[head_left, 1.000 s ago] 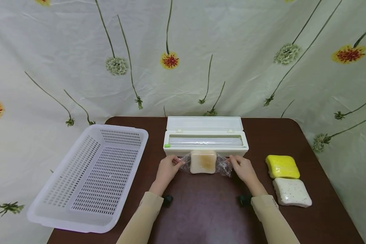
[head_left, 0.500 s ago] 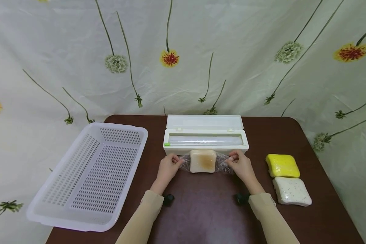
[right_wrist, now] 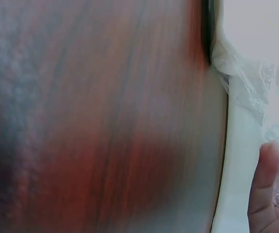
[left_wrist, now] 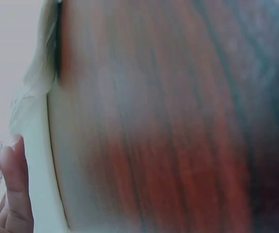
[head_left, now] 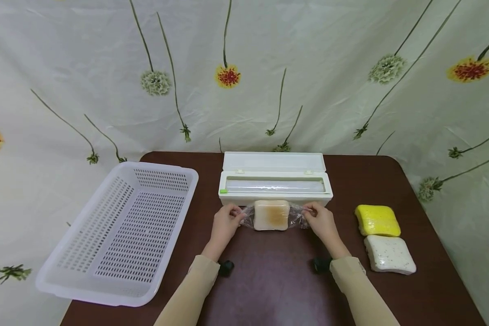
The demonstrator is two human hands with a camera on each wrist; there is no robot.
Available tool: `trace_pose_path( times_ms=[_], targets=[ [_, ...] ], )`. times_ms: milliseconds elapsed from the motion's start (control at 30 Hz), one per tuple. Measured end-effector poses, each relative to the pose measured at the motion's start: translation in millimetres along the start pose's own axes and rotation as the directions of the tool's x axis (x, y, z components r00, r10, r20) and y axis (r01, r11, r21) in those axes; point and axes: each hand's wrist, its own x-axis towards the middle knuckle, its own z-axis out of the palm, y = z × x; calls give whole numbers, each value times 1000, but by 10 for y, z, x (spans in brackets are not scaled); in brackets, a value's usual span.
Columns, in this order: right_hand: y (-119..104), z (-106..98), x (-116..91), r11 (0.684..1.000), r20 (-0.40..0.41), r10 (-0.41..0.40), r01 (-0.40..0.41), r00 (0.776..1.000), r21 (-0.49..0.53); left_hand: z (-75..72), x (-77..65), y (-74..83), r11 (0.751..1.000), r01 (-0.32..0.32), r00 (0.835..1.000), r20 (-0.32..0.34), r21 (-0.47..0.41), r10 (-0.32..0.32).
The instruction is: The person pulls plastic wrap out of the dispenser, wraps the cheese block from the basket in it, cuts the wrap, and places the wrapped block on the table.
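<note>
A cream, bread-slice-shaped piece (head_left: pixel 271 215) with a browned patch lies in the middle of the head view, just in front of the white cling film box. Clear cling film (head_left: pixel 296 216) covers it and sticks out in gathered ends on both sides. My left hand (head_left: pixel 224 226) pinches the left end between thumb and fingers. At the other end, my right hand (head_left: pixel 322 225) pinches the film in the same way. Part of each hand shows at the wrist views' outer edges, the left hand's fingers (left_wrist: pixel 17 187) and the right hand's fingers (right_wrist: pixel 266 179), with crinkled film beside them.
The cling film box (head_left: pixel 275 199) stands with its lid up and a roll inside. A white perforated basket (head_left: pixel 169 253) is at the left. Film-wrapped yellow (head_left: pixel 377 220) and speckled white (head_left: pixel 390 254) pieces lie at the right of the dark table (head_left: pixel 269 280).
My right hand has shifted slightly inward and taken a fresh pinch on the right film end, which is drawn in tighter. The left hand stays nearly still. The head view has tilted slightly.
</note>
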Motion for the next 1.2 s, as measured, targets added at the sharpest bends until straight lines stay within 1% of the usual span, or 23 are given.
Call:
trace_pose_path(
  times_ms=[67,200,333,433,533,700,800,933,1067,1200],
  targets=[
    [-12,-13,-22,1000,15,14,-14,1000,9,-13,-29,2,1000,-8,1000,12,9,8],
    [-32,-73,-94,1000,48,21,-20,999,-24,-58,-114,20,999,-27,998,56,40,25],
    [-48,-160,-193,998,80,33,-29,996,-56,-106,-236,55,999,-34,993,116,20,31],
    [-54,-224,-274,997,108,62,-55,992,-62,-130,-334,77,999,-33,987,161,23,28],
    [-57,-279,-356,993,136,93,-82,986,-83,-148,-430,90,998,-39,978,207,47,28],
    [-71,-343,-490,988,207,134,-115,969,-103,-158,-541,88,991,-84,964,260,102,55],
    [-87,-371,-567,986,242,149,-124,959,-113,-155,-561,90,986,-106,959,276,131,67],
    [-108,-388,-665,985,263,146,-115,954,-130,-146,-548,95,980,-123,956,284,158,75],
    [-114,-372,-737,985,259,141,-109,956,-135,-132,-539,93,976,-127,955,287,179,72],
    [-103,-349,-774,985,233,133,-103,963,-136,-119,-552,108,971,-130,957,282,198,71]
  ],
)
